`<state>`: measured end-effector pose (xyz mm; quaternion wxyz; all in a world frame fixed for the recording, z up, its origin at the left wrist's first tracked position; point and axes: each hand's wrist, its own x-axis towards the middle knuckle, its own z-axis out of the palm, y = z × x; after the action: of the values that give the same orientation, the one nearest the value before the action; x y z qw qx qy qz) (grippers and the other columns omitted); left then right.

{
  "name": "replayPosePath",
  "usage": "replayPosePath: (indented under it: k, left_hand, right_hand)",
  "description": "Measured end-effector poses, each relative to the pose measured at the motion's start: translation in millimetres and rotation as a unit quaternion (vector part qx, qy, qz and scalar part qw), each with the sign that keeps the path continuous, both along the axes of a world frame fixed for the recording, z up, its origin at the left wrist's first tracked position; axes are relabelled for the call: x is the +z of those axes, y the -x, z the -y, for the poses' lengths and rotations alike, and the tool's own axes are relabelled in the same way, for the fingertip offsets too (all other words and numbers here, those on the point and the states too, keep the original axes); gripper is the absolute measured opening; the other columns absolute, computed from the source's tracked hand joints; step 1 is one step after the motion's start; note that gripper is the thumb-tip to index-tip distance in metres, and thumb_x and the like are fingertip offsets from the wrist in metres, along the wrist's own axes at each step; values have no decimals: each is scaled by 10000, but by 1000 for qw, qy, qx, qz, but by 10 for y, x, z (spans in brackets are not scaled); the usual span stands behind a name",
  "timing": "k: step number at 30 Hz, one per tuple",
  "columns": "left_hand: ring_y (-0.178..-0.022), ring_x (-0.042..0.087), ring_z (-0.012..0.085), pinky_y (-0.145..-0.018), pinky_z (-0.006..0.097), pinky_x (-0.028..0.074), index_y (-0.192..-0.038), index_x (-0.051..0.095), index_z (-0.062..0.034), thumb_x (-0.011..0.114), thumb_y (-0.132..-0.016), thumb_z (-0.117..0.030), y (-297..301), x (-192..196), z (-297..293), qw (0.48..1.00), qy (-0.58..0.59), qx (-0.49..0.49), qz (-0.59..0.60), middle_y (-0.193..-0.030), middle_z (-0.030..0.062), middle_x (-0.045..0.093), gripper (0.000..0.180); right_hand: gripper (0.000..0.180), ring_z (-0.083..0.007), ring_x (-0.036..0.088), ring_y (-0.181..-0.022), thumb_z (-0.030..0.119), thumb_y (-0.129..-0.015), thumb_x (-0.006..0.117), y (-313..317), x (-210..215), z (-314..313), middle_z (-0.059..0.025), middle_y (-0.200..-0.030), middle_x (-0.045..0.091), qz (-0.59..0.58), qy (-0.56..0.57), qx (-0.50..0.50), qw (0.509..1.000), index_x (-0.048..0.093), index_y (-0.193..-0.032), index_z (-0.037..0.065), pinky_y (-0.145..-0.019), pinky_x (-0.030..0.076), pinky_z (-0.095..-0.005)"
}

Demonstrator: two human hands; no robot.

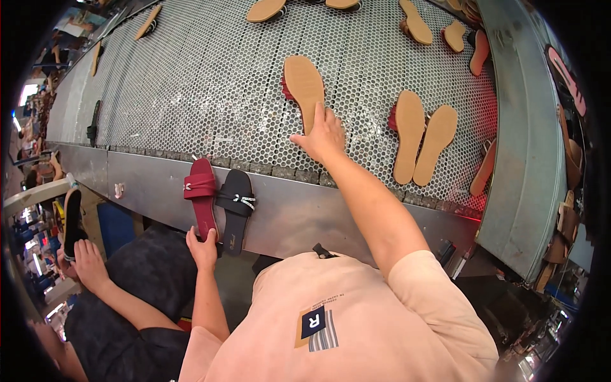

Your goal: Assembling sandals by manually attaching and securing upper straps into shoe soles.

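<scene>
My left hand (203,248) is closed on the heel of a dark red slide sandal (202,197), its insole facing up and a knotted strap across the front. A black slide sandal (235,213) with a silvery trim on its strap lies against it, over the metal edge of the conveyor; whether my fingers touch this one too is hidden. Further forward, my right hand (324,136) grips the heel end of a sole-up sandal (304,83) over the mesh. That sandal has a tan sole, and a dark red strap shows at its left side.
The perforated metal conveyor (191,95) carries several more sole-up sandals, among them a tan-soled pair (409,137) to the right. A grey metal housing (519,140) walls off the right side. At left, a co-worker's hands (89,264) hold a black shoe (73,219).
</scene>
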<state>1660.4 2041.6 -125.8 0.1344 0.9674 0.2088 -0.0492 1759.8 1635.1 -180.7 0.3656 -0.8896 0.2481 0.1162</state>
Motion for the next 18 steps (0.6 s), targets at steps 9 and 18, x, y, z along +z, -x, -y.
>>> replayPosePath:
  k: [9,18]
  left_hand:
    - [-1323,442,309,-1087,388,352,-1363,476,28,667,-893,-144,51,410,914,973,188,-103,91,-1428,211,442,536]
    - [-1255,501,247,-969,363,444,-1466,333,-47,567,-981,-209,-139,723,2266,723,687,-47,-49,-1479,126,392,563]
  right_hand:
    - [526,-205,633,-1003,91,-823,540,768,-80,590,-115,-1122,619,23,-679,-59,731,461,-1335,-2,-815,540,-325]
    - [534,-256,638,-1072,37,-825,562,2354,688,866,-167,-1211,629,-60,-733,-6,677,474,-1344,-49,-900,533,-360]
